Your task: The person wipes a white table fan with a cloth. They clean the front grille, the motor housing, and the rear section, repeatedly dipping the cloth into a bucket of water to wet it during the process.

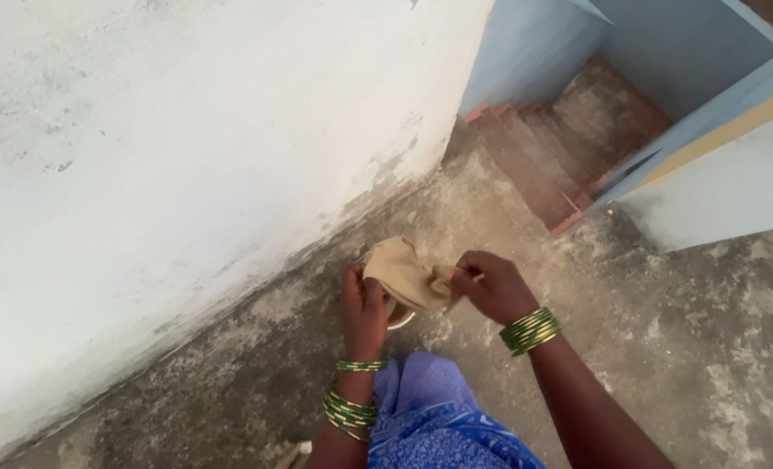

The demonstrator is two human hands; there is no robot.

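1. The left hand was closed on the near-left edge of a tan cloth, its fingers curled around the fabric from below.
2. The right hand pinched the opposite edge of the same cloth, thumb and fingers shut tight on a small bunched fold.
3. The cloth hung between the two hands, held above the concrete floor and not touching it; it looked crumpled and partly gathered, not spread flat.
4. Just beneath the cloth and the left hand, the rim of a small metal bowl showed on the floor; what it held could not be told, since the cloth covered most of it.
5. Green bangles ringed both wrists, and a blue patterned garment lay at the near edge of the floor.
6. A whitewashed wall ran along the floor's left edge, and red steps dropped away at its far edge beside a blue wall.
7. Judging by how things lay, the work on the cloth seemed mid-way: it was gripped at both ends but neither stretched out nor folded neatly, and nothing had yet been set down.
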